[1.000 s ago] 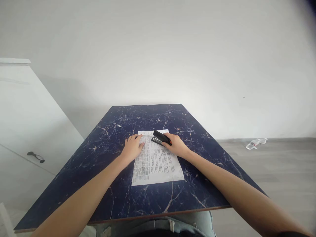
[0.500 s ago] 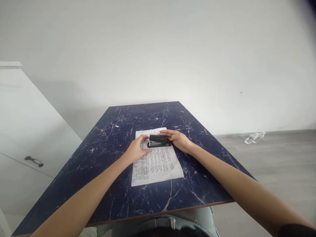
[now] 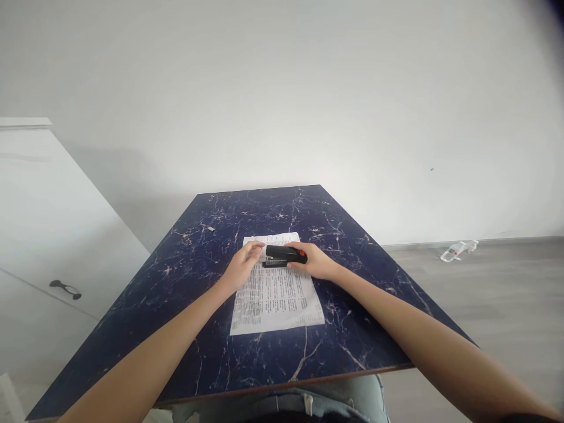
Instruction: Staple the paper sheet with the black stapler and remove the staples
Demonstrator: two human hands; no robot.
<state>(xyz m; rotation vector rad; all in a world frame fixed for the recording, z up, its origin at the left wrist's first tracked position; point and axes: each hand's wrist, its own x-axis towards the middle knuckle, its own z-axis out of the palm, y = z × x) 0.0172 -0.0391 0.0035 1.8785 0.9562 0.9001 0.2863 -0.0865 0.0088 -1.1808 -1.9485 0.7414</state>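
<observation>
A printed sheet of paper (image 3: 276, 296) lies on the dark blue marbled table (image 3: 211, 352). A black stapler (image 3: 284, 255) with an orange end rests across the paper's far part. My right hand (image 3: 315, 262) is wrapped round the stapler's right end. My left hand (image 3: 244, 267) sits on the paper's left side, its fingertips curled up against the stapler's left tip.
A tiny pale scrap (image 3: 211, 228) lies on the table's far left. A white cabinet (image 3: 44, 235) with a dark handle (image 3: 65, 289) stands to the left. A clear plastic bottle (image 3: 458, 250) lies on the grey floor at the right, by the white wall.
The stapler has swung from pointing away to lying crosswise on the paper. My left hand has moved right to meet its tip. My right hand stayed on it.
</observation>
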